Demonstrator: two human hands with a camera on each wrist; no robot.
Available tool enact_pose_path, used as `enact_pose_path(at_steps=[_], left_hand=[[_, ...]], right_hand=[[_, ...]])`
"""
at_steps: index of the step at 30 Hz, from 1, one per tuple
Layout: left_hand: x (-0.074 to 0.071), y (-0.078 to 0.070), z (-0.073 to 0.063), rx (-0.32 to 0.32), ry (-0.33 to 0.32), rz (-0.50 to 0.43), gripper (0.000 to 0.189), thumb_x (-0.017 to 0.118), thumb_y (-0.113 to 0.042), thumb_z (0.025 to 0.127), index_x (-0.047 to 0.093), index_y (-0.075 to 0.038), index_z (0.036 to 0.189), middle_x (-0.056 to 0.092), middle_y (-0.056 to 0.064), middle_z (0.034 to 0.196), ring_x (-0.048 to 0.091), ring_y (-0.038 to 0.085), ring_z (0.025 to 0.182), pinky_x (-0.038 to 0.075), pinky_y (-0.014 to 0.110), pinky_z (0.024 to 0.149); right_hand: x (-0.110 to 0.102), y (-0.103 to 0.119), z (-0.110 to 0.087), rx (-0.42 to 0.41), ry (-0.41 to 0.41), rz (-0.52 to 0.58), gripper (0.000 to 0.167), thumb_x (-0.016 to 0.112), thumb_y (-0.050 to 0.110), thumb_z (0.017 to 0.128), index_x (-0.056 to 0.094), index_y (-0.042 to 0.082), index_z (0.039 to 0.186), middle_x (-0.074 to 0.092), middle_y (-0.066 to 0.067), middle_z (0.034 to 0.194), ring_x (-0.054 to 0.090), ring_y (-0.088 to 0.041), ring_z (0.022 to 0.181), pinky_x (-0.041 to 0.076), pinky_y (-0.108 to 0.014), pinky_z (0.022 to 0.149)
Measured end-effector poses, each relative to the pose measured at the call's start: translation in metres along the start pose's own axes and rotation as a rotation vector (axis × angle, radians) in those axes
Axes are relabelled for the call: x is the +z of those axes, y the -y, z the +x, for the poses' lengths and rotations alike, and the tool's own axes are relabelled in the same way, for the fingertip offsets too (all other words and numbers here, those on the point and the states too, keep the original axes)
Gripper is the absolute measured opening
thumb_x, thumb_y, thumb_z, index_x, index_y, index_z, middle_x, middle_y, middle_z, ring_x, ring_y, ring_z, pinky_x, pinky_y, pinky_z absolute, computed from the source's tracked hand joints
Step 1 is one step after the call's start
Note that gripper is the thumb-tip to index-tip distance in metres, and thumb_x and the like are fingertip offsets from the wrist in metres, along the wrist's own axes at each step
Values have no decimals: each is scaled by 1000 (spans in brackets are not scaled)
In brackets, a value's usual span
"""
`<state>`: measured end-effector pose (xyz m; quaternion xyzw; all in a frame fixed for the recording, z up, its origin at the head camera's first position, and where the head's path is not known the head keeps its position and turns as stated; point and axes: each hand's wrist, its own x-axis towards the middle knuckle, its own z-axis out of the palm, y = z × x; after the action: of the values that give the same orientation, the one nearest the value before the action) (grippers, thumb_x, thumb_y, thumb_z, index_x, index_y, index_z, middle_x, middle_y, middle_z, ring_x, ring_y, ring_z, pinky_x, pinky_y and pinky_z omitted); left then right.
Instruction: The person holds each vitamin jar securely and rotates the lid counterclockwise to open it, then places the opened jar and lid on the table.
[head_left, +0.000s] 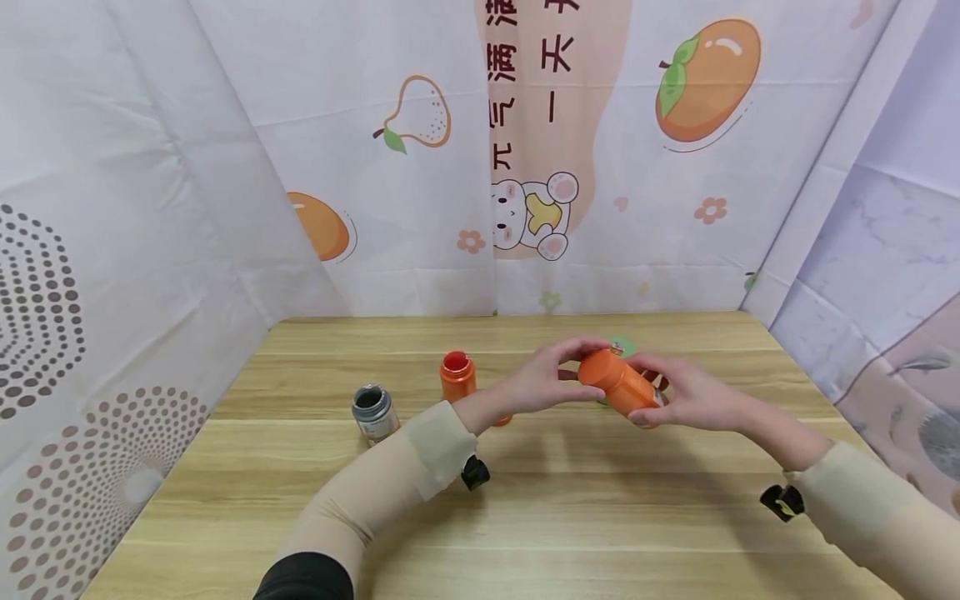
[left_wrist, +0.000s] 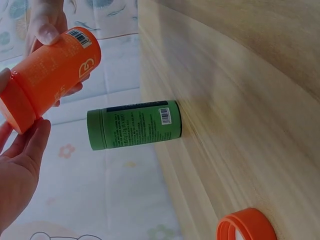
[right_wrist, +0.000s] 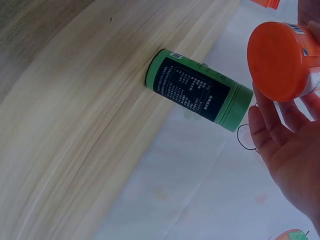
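Above the table, both hands hold an orange bottle [head_left: 624, 387], tilted, with its cap toward the left. The left hand [head_left: 542, 381] has its thumb and fingers around the orange cap [left_wrist: 19, 105]. Near the bottom end, the right hand [head_left: 697, 397] grips the body, its thumb showing beside the barcode in the left wrist view. Behind the bottle stands a green canister [left_wrist: 136, 125] with a dark label; in the head view it is mostly hidden by the bottle and hands.
An uncapped orange bottle [head_left: 458, 379] and an uncapped grey jar [head_left: 375, 414] stand left on the wooden table [head_left: 585, 533]. A loose orange cap [left_wrist: 249, 225] lies near the left wrist. A printed curtain [head_left: 420, 192] closes off the back.
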<state>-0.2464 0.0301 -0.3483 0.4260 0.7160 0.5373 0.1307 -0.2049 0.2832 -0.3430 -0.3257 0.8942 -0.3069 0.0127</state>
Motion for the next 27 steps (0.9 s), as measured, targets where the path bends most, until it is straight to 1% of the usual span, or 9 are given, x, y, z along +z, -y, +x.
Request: enact_pose_path(at_steps=[5, 8, 13, 19, 25, 27], left_hand=[[-1, -2, 0, 3, 3, 21, 56, 75, -9, 85, 51, -4, 136, 54, 0, 129, 52, 10, 111, 50, 23, 87], [-1, -2, -1, 7, -1, 13, 56, 76, -10, 85, 52, -3, 135, 55, -1, 127, 52, 9, 111, 49, 23, 89], [0, -3, -2, 19, -38, -32, 55, 77, -8, 83, 54, -2, 133, 57, 0, 126, 53, 9, 112, 48, 23, 91], [-1, -5, -7, 19, -84, -76, 55, 77, -2, 82, 55, -1, 132, 59, 2, 125, 55, 9, 111, 49, 25, 90], [-1, -6, -10, 4, -96, -88, 55, 77, -3, 82, 56, 0, 132, 59, 2, 125, 55, 9, 110, 51, 25, 87], [0, -5, -10, -4, -108, -92, 54, 77, -3, 82, 56, 0, 132, 60, 1, 123, 56, 9, 109, 52, 26, 86]], right_hand=[[0, 3, 0, 2, 8, 8, 55, 81, 29, 80, 57, 13, 127, 62, 8, 98, 59, -12, 85, 50, -31, 70], [0, 3, 0, -12, 9, 17, 55, 81, 29, 81, 57, 11, 127, 63, 7, 98, 60, -10, 85, 50, -31, 72], [1, 7, 0, -70, -7, 38, 51, 79, 24, 83, 57, 8, 126, 63, 7, 97, 60, -9, 81, 50, -27, 71], [0, 13, 0, -135, -15, 48, 43, 78, 21, 85, 59, 11, 122, 62, 9, 93, 60, -9, 79, 50, -26, 68], [1, 15, 1, -137, -9, 65, 46, 78, 19, 84, 60, 9, 125, 62, 9, 92, 60, -9, 78, 51, -26, 68], [2, 15, 2, -130, -16, 55, 47, 79, 20, 83, 60, 8, 125, 61, 9, 90, 59, -9, 76, 51, -26, 65]])
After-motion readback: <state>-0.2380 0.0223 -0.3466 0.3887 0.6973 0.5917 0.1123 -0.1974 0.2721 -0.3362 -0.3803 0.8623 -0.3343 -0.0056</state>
